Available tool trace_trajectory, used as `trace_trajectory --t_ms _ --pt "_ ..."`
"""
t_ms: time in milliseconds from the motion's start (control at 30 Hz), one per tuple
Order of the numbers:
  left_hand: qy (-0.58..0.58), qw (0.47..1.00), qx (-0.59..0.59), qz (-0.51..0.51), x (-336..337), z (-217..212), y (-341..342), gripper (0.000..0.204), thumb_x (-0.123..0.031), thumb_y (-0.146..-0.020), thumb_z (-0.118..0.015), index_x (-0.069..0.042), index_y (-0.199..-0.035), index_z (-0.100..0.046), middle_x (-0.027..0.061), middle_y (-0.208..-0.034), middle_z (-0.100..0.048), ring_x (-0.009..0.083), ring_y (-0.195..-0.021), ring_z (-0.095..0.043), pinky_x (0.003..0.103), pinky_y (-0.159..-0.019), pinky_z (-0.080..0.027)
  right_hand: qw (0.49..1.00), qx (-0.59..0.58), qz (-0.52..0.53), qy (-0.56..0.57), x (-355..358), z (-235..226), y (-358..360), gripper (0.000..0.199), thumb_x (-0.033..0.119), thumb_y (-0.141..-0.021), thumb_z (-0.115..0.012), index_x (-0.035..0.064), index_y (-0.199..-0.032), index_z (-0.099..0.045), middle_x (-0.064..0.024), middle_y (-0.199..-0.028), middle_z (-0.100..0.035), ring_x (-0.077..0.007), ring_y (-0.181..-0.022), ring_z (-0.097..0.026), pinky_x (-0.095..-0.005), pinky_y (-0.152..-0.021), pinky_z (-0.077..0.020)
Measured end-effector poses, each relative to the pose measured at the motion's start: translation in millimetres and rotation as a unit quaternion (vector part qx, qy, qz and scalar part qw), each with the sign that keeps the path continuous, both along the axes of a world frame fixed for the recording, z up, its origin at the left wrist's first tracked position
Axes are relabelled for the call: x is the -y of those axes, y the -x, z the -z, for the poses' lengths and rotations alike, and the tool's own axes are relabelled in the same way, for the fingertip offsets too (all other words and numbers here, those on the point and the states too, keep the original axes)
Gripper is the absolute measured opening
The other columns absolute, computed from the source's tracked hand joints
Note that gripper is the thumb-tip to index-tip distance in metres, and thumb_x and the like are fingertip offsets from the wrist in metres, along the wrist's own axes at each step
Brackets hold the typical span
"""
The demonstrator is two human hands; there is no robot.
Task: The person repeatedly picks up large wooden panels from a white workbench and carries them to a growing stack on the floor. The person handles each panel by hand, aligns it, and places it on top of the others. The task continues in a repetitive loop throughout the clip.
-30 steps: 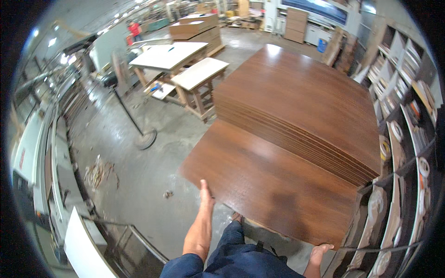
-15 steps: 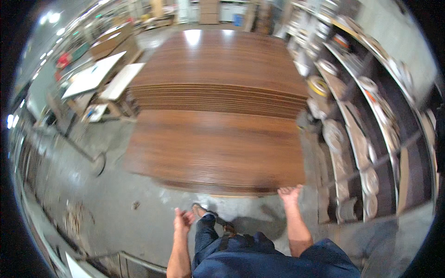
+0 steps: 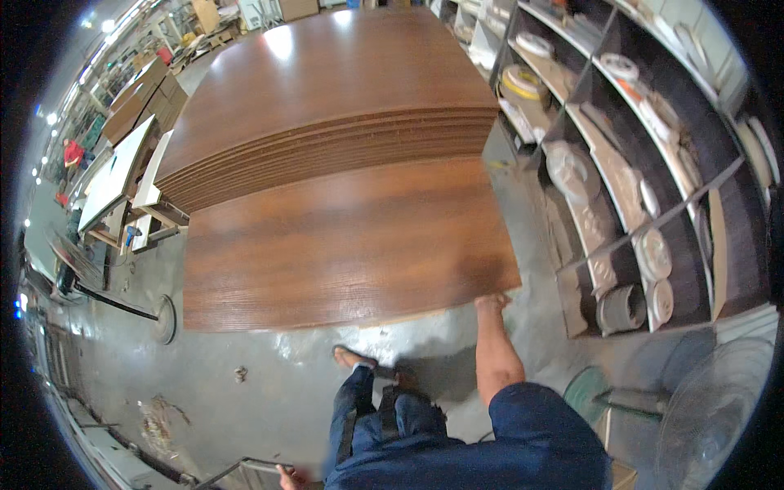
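Observation:
A large brown wood-grain board lies flat in front of me, its near edge facing my legs. My right hand is at this edge near the right corner, fingers closed around it and partly hidden. Behind the board rises a taller stack of similar brown panels, with several layered edges showing. Low in the picture, my left hand is away from the board, beside a thin metal rail. Only part of that hand shows, blurred, so its grip is unclear.
Dark shelving with rolls of edging stands at right. A fan is at lower right, and another fan's round base stands left of the board. White-topped tables are at left; a person in red is farther back.
My right hand has gone from open-fingered to closed at the board's edge. My left hand has dropped back toward the lower rim. The view has turned right, so the boards appear farther left.

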State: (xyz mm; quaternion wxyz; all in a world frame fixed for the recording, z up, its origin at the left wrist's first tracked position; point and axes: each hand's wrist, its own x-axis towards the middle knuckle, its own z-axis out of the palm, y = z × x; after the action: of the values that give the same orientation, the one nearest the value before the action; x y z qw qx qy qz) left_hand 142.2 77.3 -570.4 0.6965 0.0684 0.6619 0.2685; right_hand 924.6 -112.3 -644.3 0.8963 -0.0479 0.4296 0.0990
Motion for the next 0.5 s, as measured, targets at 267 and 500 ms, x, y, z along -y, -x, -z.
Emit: trace_trajectory --t_ms 267,500 --pt "-0.091 0.983 -0.081 0.138 -41 30 -23 0.076 -0.064 -0.088 -0.043 0.003 -0.123 -0.044 0.0212 -0.099 -0.061 0.0347 -0.086 -0.063 0.042 -0.075 -0.052 0.994 -0.051 0.041 0.089 5 6 54 0.059 0.049 -0.093 -0.034 0.0142 -0.141 -0.035 -0.0026 -0.151 -0.026 -0.0262 -0.135 -0.03 -0.0476 -0.108 -0.0252" --pt "-0.289 0.881 -0.169 0.336 -67 9 -93 0.066 -0.058 -0.091 -0.044 0.004 -0.111 -0.051 0.0165 -0.088 -0.063 0.0293 -0.076 -0.063 0.039 -0.067 -0.052 0.574 -0.196 0.706 -0.366 -100 -43 83 0.054 0.048 -0.092 -0.035 0.0154 -0.135 -0.045 -0.002 -0.143 -0.038 -0.0219 -0.128 -0.041 -0.0455 -0.104 -0.0314"
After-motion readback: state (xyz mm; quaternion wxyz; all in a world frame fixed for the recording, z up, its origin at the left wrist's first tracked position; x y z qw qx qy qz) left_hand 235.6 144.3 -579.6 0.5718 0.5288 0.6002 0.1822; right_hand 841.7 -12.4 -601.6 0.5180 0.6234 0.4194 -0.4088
